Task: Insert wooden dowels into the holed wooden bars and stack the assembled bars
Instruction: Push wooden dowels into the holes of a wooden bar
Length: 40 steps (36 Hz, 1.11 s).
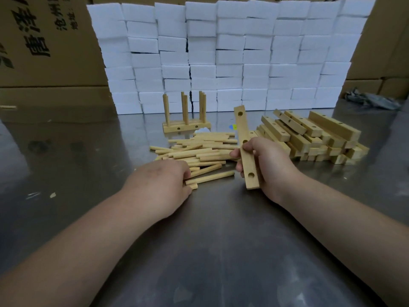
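My right hand (266, 168) grips a holed wooden bar (242, 131) near its lower half, holding it almost upright with the holes facing me. My left hand (164, 185) lies on the near edge of the loose dowel pile (203, 149), fingers curled over a few dowels. Whether it has one pinched is hidden by the hand. Farther back stand assembled bars (187, 127) with several dowels sticking up. A heap of bare holed bars (314, 136) lies to the right.
The work surface is a dark reflective metal table (210, 240). A wall of white foam blocks (221, 56) stands behind the parts. Cardboard boxes (44, 45) flank it at left and right. Crumpled grey plastic (374, 100) lies at far right.
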{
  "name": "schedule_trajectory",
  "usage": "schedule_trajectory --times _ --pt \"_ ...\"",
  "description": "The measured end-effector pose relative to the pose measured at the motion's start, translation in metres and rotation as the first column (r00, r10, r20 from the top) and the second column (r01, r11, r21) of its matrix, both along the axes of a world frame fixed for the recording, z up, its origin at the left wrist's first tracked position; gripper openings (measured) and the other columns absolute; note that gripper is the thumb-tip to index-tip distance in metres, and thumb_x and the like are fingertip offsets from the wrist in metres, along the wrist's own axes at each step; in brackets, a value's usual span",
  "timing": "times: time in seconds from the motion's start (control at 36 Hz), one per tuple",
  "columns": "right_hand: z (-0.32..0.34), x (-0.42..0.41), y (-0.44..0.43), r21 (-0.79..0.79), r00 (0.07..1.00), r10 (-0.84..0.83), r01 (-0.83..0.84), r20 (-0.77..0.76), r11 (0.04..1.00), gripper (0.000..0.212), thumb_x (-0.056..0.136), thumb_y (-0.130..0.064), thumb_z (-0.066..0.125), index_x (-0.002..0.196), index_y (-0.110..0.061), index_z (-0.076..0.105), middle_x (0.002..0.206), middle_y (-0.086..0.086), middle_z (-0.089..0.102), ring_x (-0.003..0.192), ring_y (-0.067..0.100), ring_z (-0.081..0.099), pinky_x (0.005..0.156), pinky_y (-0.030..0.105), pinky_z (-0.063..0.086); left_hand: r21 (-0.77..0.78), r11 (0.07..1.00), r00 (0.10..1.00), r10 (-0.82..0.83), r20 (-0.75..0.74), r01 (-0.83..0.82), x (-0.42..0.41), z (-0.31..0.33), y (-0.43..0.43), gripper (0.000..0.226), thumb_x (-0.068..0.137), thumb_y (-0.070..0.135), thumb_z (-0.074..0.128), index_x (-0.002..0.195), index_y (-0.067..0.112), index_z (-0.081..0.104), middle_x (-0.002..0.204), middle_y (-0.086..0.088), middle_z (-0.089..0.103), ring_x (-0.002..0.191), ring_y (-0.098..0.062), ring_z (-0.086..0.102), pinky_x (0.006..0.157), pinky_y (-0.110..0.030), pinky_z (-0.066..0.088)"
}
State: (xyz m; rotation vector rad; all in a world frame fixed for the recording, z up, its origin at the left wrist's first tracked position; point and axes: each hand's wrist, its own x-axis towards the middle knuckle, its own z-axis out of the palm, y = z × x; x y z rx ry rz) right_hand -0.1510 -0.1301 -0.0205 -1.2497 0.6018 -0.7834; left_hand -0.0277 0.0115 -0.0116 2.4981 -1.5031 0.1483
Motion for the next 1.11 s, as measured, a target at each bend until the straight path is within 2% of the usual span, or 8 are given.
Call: schedule_trajectory --times 0.17,0.28,0.33,0.56,0.67,0.81,0.86,1.11 --pt "-0.001 -0.004 0.003 -0.156 0.998 -0.024 0.014 -0.060 0.988 0.010 0.083 -0.006 0.049 0.077 -0.007 0.056 0.070 0.007 0.061 0.047 0.014 0.051 0.040 0.022 0.040 -0.205 0.979 1.000 0.008 0.013 -0.005 -0.004 -0.003 -0.003 0.019 0.091 0.035 0.049 0.108 0.028 0.056 0.090 0.009 0.055 0.083 -0.013 0.048 0.066 -0.027 0.033" --pt "0.000 -0.004 0.005 -0.168 0.999 0.010 -0.017 -0.046 0.986 0.016 0.093 -0.024 0.048 0.092 -0.009 0.054 0.066 0.003 0.060 0.049 0.015 0.050 0.043 0.021 0.040 -0.573 0.819 0.999 -0.051 -0.015 0.033 -0.007 0.006 0.001 0.022 0.091 0.029 0.049 0.107 0.025 0.063 0.093 0.009 0.052 0.078 -0.012 0.049 0.057 -0.019 0.028" --pt "0.001 -0.004 0.007 -0.187 0.998 0.029 -0.038 -0.047 0.982 0.021 0.095 -0.030 0.046 0.093 -0.010 0.054 0.062 0.001 0.060 0.049 0.015 0.050 0.044 0.021 0.041 -0.639 0.768 0.993 -0.106 -0.045 0.053 -0.008 0.006 0.003 0.025 0.091 0.027 0.048 0.111 0.026 0.065 0.092 0.012 0.050 0.079 -0.010 0.050 0.061 -0.008 0.031" --pt "0.004 -0.008 0.013 -0.276 0.986 0.120 -0.149 -0.119 0.950 0.016 0.091 -0.024 0.056 0.080 -0.013 0.051 0.061 -0.001 0.065 0.046 0.014 0.056 0.046 0.024 0.046 -0.680 0.733 0.973 -0.145 -0.180 -0.017 -0.003 0.001 -0.004 0.036 0.090 0.017 0.050 0.124 0.028 0.058 0.090 0.017 0.044 0.074 0.004 0.041 0.063 -0.001 0.031" --pt "0.004 -0.010 0.012 -0.271 0.971 0.194 -0.226 -0.139 0.936 0.010 0.088 -0.015 0.059 0.096 -0.019 0.056 0.072 0.005 0.069 0.046 0.018 0.057 0.049 0.028 0.050 -0.652 0.757 0.977 -0.167 -0.130 0.043 -0.002 -0.001 -0.005 0.041 0.088 0.007 0.049 0.125 0.025 0.057 0.080 0.021 0.040 0.076 0.023 0.039 0.062 0.005 0.028" --pt "0.006 -0.013 0.014 -0.307 0.959 0.238 -0.275 -0.151 0.911 0.036 0.087 -0.011 0.054 0.106 -0.042 0.059 0.098 0.016 0.064 0.046 0.020 0.056 0.046 0.027 0.048 -0.652 0.758 0.985 -0.088 -0.147 -0.030 0.002 -0.002 -0.006 0.027 0.087 0.018 0.057 0.110 0.029 0.066 0.076 0.027 0.045 0.071 0.000 0.045 0.063 -0.011 0.033" --pt "0.008 -0.014 0.015 -0.301 0.953 0.262 -0.298 -0.154 0.906 0.040 0.085 -0.013 0.054 0.108 -0.045 0.058 0.106 0.018 0.061 0.047 0.020 0.057 0.047 0.028 0.048 -0.658 0.752 0.985 -0.094 -0.147 -0.026 0.002 -0.003 -0.006 0.025 0.087 0.021 0.058 0.107 0.031 0.067 0.076 0.028 0.046 0.070 0.002 0.046 0.061 -0.011 0.032" --pt "0.007 -0.014 0.015 -0.253 0.926 0.330 -0.369 -0.183 0.895 0.060 0.062 -0.021 0.052 0.113 -0.051 0.058 0.096 0.011 0.055 0.045 0.021 0.054 0.045 0.028 0.045 -0.581 0.813 0.981 -0.143 -0.128 0.042 -0.003 -0.004 -0.006 0.028 0.089 0.023 0.056 0.115 0.029 0.064 0.082 0.019 0.046 0.083 -0.005 0.045 0.067 -0.017 0.030"
